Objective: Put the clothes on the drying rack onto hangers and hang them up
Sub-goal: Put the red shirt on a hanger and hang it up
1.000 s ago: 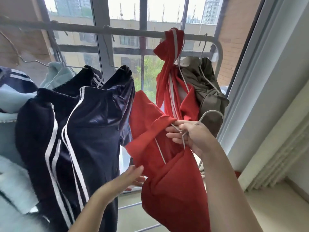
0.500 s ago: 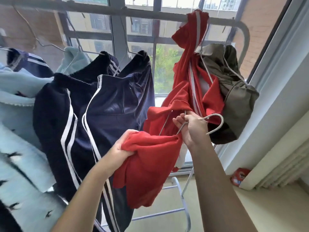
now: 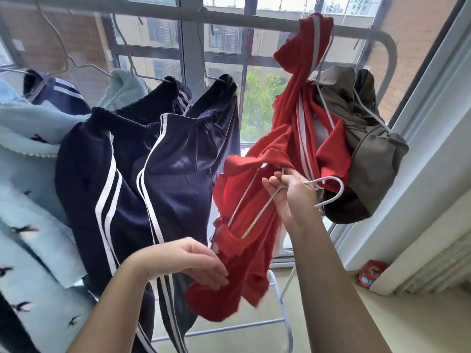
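Right hand (image 3: pixel 290 200) is reaching up on an extended arm, gripping the neck of a white hanger (image 3: pixel 341 187) threaded into a red garment (image 3: pixel 244 256) that is hanging right of navy striped trousers (image 3: pixel 165 187). Left hand (image 3: pixel 188 261), fingers relaxed, is touching the garment's lower folds, holding nothing.

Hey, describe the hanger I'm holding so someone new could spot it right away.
Find the rack's top rail across the window, then the red garment draped over it near the right end. Below that, the right hand grips a white hanger; unlike the grey wire hangers hooked on the rail, its hook is free.
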`<state>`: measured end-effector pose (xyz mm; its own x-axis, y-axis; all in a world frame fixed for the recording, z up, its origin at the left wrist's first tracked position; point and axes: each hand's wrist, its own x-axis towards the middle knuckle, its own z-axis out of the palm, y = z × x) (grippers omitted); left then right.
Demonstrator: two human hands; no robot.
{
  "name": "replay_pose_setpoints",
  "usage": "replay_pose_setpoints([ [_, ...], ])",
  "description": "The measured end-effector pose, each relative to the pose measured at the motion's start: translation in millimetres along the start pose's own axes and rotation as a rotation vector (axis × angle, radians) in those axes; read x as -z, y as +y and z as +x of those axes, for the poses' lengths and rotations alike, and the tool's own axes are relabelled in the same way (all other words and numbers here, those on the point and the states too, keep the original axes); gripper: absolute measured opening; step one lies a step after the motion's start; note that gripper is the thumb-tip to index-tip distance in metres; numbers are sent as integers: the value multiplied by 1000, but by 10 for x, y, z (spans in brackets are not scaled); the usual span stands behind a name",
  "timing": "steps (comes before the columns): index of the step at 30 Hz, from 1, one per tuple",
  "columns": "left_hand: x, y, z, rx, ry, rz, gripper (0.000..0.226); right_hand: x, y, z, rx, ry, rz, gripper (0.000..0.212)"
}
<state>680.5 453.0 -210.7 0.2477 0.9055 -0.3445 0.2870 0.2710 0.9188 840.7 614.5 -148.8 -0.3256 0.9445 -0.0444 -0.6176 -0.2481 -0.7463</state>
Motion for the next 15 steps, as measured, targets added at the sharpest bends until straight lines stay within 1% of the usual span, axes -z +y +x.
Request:
replay_pose_setpoints([
  [2, 73, 18, -2, 7, 127, -18, 25, 14, -21, -18, -18, -6, -64, 31],
  [5, 148, 61, 88, -26, 318, 27, 22, 59, -65, -67, -40, -28, -136, 31],
  [8, 185, 150, 241, -163, 559, 51, 19, 109, -142, -89, -80, -50, -224, 33],
  [10, 208, 249, 353, -304, 721, 63, 23, 143, -211, -76, -106, -60, -387, 34],
  [12, 245, 391, 436, -417, 860, 125, 30, 172, -293, -65, -109, -103, -581, 34],
  [14, 325, 524, 509, -501, 967, 300, 38, 189, -399, -58, -111, -179, -770, 29],
  [15, 377, 570, 552, -519, 990, 421, 44, 199, -463, -51, -120, -214, -860, 25],
])
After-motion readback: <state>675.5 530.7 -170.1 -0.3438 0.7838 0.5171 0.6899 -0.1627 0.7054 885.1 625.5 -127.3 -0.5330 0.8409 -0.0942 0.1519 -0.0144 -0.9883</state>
